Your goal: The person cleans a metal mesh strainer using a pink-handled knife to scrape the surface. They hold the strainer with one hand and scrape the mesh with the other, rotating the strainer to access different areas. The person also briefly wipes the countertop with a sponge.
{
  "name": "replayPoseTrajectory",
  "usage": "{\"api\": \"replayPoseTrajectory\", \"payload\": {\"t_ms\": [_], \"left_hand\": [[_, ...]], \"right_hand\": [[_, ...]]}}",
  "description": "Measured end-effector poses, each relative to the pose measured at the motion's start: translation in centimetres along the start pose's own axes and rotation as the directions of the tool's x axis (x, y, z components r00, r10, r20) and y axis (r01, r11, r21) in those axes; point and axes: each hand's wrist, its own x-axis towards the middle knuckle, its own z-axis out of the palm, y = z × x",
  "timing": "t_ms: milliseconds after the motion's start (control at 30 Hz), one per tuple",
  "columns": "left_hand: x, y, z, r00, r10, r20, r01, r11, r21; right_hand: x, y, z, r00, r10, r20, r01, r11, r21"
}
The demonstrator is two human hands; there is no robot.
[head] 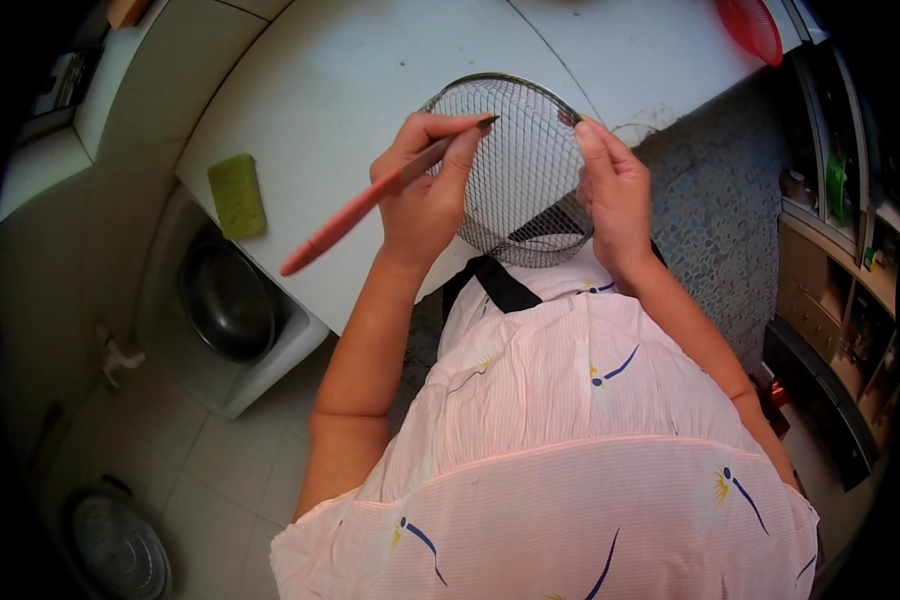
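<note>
My left hand [431, 184] grips a slim tool with a pinkish-red handle [341, 229]; its dark pointed tip shows between thumb and forefinger, over the near left part of a round wire-mesh basket [525, 165]. Whether the tip touches the mesh I cannot tell. My right hand [616, 180] pinches the metal rim of that basket at its right side, the thumb on top. A small dark red patch sits on the rim beside the right thumb. The basket is tilted with its opening towards me, between the white counter [330, 112] and my body.
A green sponge [238, 196] lies on the counter at the left. Below it, a dark metal bowl [229, 301] stands in a white sink [300, 334]. A red plastic basket [754, 30] is at the far right edge. Shelves [825, 300] stand right; a lidded pot [120, 544] is lower left.
</note>
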Motion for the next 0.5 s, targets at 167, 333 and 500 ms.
{"api": "replayPoseTrajectory", "payload": {"t_ms": [167,333,500], "left_hand": [[0.6,0.4,0.7,0.993,-0.062,-0.100,0.039,0.976,-0.214],[0.8,0.7,0.1,0.996,-0.088,-0.025,0.087,0.995,-0.056],[1.6,1.7,-0.6,0.979,-0.204,0.022,0.205,0.971,-0.120]], "right_hand": [[-0.1,-0.2,0.3,0.998,-0.058,0.011,0.057,0.998,0.012],[-0.3,-0.3,0.3,0.998,-0.057,0.006,0.057,0.998,-0.013],[-0.2,-0.3,0.2,1.000,-0.011,0.013,0.012,1.000,-0.029]]}}
